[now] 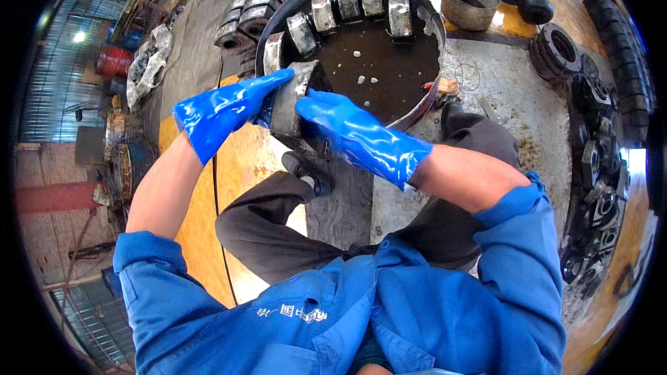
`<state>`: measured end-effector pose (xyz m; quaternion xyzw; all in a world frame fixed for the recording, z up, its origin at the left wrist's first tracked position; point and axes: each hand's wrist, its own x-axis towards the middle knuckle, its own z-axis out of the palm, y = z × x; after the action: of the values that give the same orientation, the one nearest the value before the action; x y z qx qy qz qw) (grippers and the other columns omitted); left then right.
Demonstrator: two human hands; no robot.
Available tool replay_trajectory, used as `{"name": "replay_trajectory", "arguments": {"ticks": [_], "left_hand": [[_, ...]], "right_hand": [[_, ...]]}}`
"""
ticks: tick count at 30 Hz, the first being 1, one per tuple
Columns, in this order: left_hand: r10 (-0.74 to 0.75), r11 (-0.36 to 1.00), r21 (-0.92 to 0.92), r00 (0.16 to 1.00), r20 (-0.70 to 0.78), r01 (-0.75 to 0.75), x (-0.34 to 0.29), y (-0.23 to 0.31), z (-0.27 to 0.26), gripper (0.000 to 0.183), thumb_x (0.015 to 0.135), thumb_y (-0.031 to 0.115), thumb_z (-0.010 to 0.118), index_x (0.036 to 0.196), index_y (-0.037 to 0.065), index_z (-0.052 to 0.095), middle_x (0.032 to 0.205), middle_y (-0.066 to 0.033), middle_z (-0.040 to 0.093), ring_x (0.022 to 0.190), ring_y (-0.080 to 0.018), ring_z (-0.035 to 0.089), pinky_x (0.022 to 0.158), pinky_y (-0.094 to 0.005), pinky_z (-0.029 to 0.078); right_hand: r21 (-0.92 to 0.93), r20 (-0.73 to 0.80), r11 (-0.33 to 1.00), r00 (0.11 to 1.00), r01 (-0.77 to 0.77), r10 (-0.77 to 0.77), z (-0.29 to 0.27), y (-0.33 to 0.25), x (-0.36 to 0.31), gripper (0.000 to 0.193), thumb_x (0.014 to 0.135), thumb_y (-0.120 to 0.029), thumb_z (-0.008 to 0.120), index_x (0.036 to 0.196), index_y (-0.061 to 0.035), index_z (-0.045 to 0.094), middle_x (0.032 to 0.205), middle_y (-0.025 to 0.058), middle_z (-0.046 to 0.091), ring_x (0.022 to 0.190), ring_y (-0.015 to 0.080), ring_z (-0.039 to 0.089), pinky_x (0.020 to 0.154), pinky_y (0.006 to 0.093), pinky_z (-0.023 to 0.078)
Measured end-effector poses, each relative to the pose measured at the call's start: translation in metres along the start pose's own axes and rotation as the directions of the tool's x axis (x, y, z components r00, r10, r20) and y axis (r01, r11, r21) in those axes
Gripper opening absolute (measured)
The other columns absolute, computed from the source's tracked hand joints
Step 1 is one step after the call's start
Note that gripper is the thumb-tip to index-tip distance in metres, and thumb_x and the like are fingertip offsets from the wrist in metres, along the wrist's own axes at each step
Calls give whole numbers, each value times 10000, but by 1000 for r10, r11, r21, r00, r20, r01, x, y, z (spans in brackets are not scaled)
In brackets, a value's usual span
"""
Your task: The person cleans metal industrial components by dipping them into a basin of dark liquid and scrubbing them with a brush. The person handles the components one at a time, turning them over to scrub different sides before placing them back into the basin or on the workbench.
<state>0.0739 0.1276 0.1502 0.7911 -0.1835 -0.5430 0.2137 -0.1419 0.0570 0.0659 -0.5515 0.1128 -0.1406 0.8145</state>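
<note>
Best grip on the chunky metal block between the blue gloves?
Probably its two opposite sides: left hand from the left, right hand from the right. The metal block is thick, with both sides within reach, and its dark, wet-looking surface favours two hands.

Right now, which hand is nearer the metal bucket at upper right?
Right: the right hand is across the tub from the bucket; the left hand is farther left, against the block.

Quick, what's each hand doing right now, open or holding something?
Left hand: closed on the left side of a thick metal piece.
Right hand: closed on the same piece's right side.
</note>
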Motion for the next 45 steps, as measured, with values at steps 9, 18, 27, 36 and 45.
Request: {"name": "replay_trajectory", "arguments": {"ticks": [9, 18, 27, 36, 45], "left_hand": [[216, 975, -41, 975, -39, -218, -4, -6, 6, 488, 1017, 428, 612, 1341, 64, 647, 1199, -105, 719, 1045, -199, 693, 913, -337, 544], [361, 736, -535, 909, -208, -415, 28, -62, 34, 554, 991, 437, 649, 1385, 49, 607, 1339, -108, 662, 1213, -224, 619, 1115, -364, 424], [219, 811, -494, 946, -240, -313, 11, -30, 50, 609, 944, 485, 689, 1389, 76, 614, 1360, -110, 656, 1242, -253, 602, 1133, -389, 401], [434, 763, -486, 895, -102, -426, 6, -56, 40, 514, 966, 405, 690, 1329, 42, 654, 1272, -100, 694, 1161, -200, 645, 1054, -323, 461], [415, 749, -484, 890, -190, -452, 21, -54, 43, 508, 972, 415, 670, 1349, 74, 658, 1271, -54, 701, 1177, -173, 626, 1038, -321, 448]], "right_hand": [[-536, 270, 725, 901, 434, -340, -18, 6, 10, 405, 1034, -330, 600, 1256, 9, 616, 1164, 109, 678, 1071, 183, 645, 966, 330, 512], [364, 7, 919, 987, -152, 161, -4, 0, 18, 359, 1010, -350, 625, 1125, -17, 696, 1033, 101, 686, 879, 175, 602, 798, 327, 496], [376, -5, 912, 984, -162, 177, 2, -38, -4, 479, 989, -358, 664, 1311, -7, 607, 1246, 179, 672, 1117, 279, 660, 1011, 404, 517], [324, 82, 842, 900, -431, 429, -8, -25, 18, 578, 1020, -403, 619, 1442, -23, 511, 1378, 196, 603, 1197, 349, 648, 1015, 474, 547], [-948, -228, 203, 969, -244, 98, -116, -57, 33, 584, 935, -492, 620, 1344, -76, 641, 1236, 198, 703, 1155, 337, 672, 1019, 436, 509]]}}
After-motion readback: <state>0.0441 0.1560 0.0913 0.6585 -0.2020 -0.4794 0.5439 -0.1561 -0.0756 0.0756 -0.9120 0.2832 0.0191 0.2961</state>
